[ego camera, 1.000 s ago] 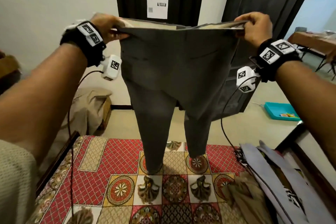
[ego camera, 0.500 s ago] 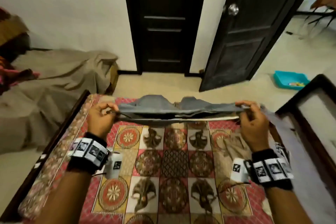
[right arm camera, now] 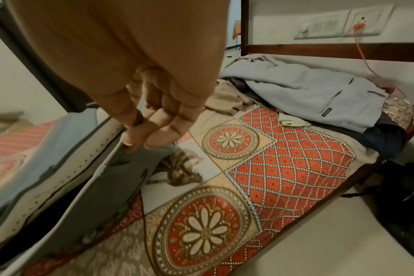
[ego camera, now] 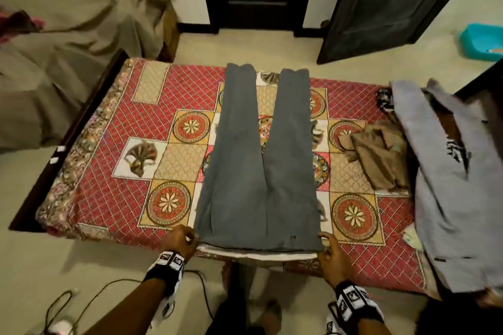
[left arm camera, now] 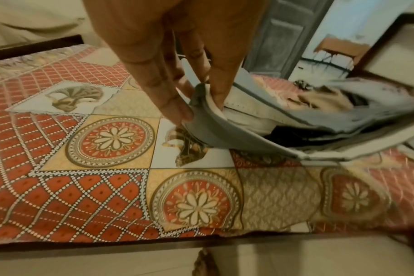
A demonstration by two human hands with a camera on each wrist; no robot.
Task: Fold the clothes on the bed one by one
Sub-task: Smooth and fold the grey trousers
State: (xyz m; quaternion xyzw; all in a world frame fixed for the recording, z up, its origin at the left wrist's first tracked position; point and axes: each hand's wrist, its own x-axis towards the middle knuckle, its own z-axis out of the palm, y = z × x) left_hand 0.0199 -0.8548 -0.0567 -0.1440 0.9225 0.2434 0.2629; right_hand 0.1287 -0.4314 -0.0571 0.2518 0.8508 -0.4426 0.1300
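Note:
Grey trousers (ego camera: 258,166) lie flat on the patterned bed (ego camera: 122,122), legs pointing away from me and spread apart, waistband at the near edge. My left hand (ego camera: 181,239) pinches the left end of the waistband (left arm camera: 201,119), thumb and fingers on the cloth. My right hand (ego camera: 330,249) pinches the right end of the waistband (right arm camera: 130,155). The waistband's pale lining (ego camera: 255,254) shows, and it is still lifted a little off the bedcover.
A brown garment (ego camera: 378,155) lies crumpled right of the trousers, beside a light grey jacket (ego camera: 457,198) along the bed's right side. A beige-covered bed (ego camera: 68,43) stands at the left. Dark doors (ego camera: 381,3) and a teal tray (ego camera: 481,41) are beyond.
The trousers came down from hanging at chest height onto the bed. Both hands drew the waistband back to the near edge, and the legs now lie spread flat.

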